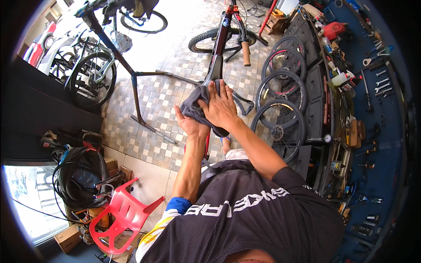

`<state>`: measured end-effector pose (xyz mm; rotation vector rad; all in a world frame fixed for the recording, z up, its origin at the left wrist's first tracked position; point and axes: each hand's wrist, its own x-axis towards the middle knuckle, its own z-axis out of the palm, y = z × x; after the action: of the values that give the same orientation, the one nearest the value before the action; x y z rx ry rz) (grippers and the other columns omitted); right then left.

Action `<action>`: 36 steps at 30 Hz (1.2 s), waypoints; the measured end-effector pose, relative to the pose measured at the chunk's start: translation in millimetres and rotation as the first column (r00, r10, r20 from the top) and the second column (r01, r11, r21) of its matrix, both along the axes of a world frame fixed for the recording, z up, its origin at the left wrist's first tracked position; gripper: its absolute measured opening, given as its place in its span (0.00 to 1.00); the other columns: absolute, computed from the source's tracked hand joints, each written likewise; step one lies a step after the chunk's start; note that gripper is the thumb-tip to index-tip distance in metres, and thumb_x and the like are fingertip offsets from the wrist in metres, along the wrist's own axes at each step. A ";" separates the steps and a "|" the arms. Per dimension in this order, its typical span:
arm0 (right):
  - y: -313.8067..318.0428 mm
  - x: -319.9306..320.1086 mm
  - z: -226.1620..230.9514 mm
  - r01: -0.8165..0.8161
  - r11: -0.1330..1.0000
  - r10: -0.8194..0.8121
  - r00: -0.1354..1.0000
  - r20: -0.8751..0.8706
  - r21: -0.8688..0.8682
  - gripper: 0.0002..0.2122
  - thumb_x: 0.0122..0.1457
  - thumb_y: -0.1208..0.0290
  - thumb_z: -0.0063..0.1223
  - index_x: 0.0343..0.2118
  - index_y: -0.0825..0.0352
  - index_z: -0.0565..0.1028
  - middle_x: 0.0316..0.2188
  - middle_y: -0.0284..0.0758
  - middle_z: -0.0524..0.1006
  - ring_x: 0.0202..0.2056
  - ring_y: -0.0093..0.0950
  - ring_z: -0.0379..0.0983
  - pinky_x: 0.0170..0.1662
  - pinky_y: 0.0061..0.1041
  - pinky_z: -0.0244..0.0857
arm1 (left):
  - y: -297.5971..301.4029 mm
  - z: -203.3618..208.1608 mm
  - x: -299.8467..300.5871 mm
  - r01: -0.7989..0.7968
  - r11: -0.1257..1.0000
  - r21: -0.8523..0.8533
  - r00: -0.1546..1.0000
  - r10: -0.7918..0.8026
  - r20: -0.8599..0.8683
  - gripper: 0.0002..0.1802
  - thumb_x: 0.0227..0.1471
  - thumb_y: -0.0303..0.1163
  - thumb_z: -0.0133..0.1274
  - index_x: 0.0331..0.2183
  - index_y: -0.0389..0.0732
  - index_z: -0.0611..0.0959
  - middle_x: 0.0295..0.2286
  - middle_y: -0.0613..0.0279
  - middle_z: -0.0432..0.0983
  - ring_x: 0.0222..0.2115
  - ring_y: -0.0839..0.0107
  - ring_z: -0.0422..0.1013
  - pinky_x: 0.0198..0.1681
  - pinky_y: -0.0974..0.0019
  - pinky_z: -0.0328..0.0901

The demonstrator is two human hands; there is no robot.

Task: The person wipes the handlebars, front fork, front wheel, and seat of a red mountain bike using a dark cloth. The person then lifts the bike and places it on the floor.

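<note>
A dark grey cloth is bunched over the frame of a bicycle in front of me. My left hand cups the cloth from its near left side, thumb out and other fingers partly covered. From the right, my right hand presses on the cloth, its fingers stretched forward over it. Beyond the cloth runs the dark bicycle frame. Farther on are the handlebar's brown grip and the front wheel. The cloth and my hands hide part of the frame.
A repair stand spreads its legs on the tiled floor at left. Several loose wheels lean against dark drawers on the right, below a wall of tools. A red plastic chair and piled tyres stand near left.
</note>
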<state>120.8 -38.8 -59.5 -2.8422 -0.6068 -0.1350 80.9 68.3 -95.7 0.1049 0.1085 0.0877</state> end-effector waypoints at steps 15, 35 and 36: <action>3.5 -33.6 25.1 -0.086 0.992 0.093 0.993 -0.074 0.097 0.39 0.71 0.44 0.26 0.64 0.84 0.60 0.64 0.57 0.65 0.70 0.46 0.53 0.74 0.46 0.31 | 31.2 -35.2 15.0 0.049 0.998 0.043 0.996 -0.052 0.067 0.49 0.62 0.71 0.34 0.53 0.30 0.77 0.52 0.45 0.77 0.52 0.51 0.74 0.62 0.49 0.64; 12.5 -16.9 -2.5 -0.211 0.925 0.170 0.974 0.151 0.316 0.29 0.68 0.53 0.41 0.54 0.81 0.74 0.55 0.55 0.75 0.63 0.47 0.66 0.72 0.44 0.46 | 41.2 -21.9 26.0 0.123 0.991 0.060 0.992 -0.122 -0.015 0.43 0.65 0.66 0.34 0.55 0.34 0.76 0.52 0.46 0.77 0.52 0.52 0.74 0.62 0.49 0.64; 7.4 -17.8 -2.1 -0.224 0.913 0.186 0.972 0.141 0.340 0.28 0.67 0.54 0.43 0.53 0.79 0.74 0.54 0.54 0.75 0.62 0.46 0.67 0.70 0.43 0.49 | 42.7 -27.9 27.7 0.160 0.987 0.021 0.986 -0.161 0.045 0.43 0.65 0.66 0.34 0.54 0.34 0.77 0.51 0.46 0.77 0.51 0.53 0.75 0.61 0.50 0.65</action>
<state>103.0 -31.4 -61.6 -2.4181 -0.8092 -0.3254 108.6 111.0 -123.6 0.1285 0.0527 -0.0699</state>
